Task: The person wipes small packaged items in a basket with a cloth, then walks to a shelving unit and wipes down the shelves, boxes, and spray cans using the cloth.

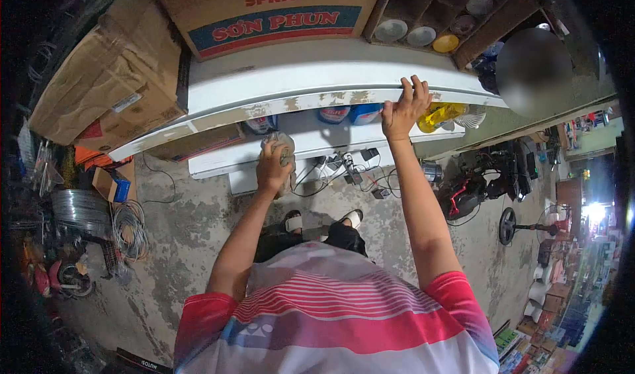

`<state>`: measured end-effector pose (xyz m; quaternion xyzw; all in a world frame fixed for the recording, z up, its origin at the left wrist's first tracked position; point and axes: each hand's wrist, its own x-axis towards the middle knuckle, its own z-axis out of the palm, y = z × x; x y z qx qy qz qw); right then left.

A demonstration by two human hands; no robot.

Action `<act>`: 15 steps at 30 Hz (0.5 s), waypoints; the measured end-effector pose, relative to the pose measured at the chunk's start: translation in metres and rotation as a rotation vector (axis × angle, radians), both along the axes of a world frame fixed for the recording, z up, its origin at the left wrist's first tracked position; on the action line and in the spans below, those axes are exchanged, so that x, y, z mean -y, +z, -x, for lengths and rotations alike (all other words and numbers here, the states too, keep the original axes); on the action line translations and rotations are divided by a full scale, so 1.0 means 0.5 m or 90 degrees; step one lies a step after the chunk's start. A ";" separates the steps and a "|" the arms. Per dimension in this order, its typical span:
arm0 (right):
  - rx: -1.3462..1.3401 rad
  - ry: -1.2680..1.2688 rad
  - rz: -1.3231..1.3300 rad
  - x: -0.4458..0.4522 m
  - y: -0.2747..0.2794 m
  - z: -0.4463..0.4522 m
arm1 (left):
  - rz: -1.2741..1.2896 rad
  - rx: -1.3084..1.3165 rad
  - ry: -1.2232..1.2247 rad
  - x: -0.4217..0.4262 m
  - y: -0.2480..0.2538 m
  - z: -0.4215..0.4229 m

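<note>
In front of the lower shelf, my left hand (272, 169) is closed around a crumpled, greyish clear plastic item (283, 143), whose exact nature I cannot make out. My right hand (405, 112) rests on the front edge of the white upper shelf (264, 76), fingers spread over the rim and thumb apart. Blue containers (365, 114) stand on the lower shelf (317, 142), left of my right wrist. Just right of that wrist is a yellow bottle (439, 116).
A large cardboard box (278, 26) and a divided carton (420, 36) of cans stand on the upper shelf. Another box (109, 83) is at left. Cables (337, 169) hang below. Wire coils (131, 228) lie left, a motorbike (469, 188) stands right.
</note>
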<state>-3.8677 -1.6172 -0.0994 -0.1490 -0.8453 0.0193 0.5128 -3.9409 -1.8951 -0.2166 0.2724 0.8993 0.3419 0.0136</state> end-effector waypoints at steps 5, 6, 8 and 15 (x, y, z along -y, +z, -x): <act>-0.004 0.002 0.034 -0.022 -0.030 0.003 | 0.067 -0.102 -0.110 -0.070 -0.143 0.081; -0.009 0.005 0.030 -0.025 -0.034 0.002 | 0.068 -0.055 -0.140 -0.092 -0.158 0.098; 0.021 -0.013 0.046 -0.022 -0.035 0.000 | 0.190 0.024 -0.188 -0.139 -0.173 0.134; 0.041 -0.014 0.043 -0.009 -0.012 -0.010 | 0.204 -0.050 -0.059 -0.191 -0.288 0.148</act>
